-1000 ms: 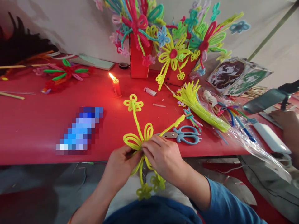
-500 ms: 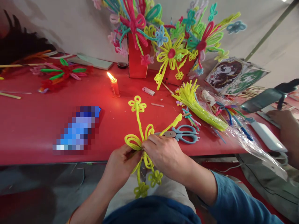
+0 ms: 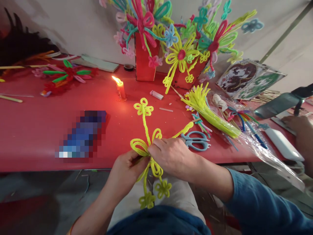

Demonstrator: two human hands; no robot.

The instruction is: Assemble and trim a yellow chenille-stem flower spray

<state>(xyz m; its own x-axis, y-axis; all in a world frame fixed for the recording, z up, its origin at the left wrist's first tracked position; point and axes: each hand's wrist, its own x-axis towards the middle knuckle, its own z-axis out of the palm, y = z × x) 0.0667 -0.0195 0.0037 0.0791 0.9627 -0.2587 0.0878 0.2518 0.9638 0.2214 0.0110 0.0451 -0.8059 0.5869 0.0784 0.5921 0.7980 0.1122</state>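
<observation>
Fuzzy, looped yellow flower (image 3: 140, 147); fingers (image 3: 156, 147) seem to hide its centre.

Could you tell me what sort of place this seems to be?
Probably a small craft workspace: blue-handled scissors, a bundle of yellow fuzzy stems and finished stem flowers share a red table.

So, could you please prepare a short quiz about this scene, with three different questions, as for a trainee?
1. True or false: the candle is burning.
2. In the picture, which appears nearest to the right hand?
a) the candle
b) the scissors
c) the bottle
3. Fill in the colour: the fuzzy flower held by the left hand and the right hand is ______.

Key: 1. True. 2. b. 3. Yellow-green.
</observation>
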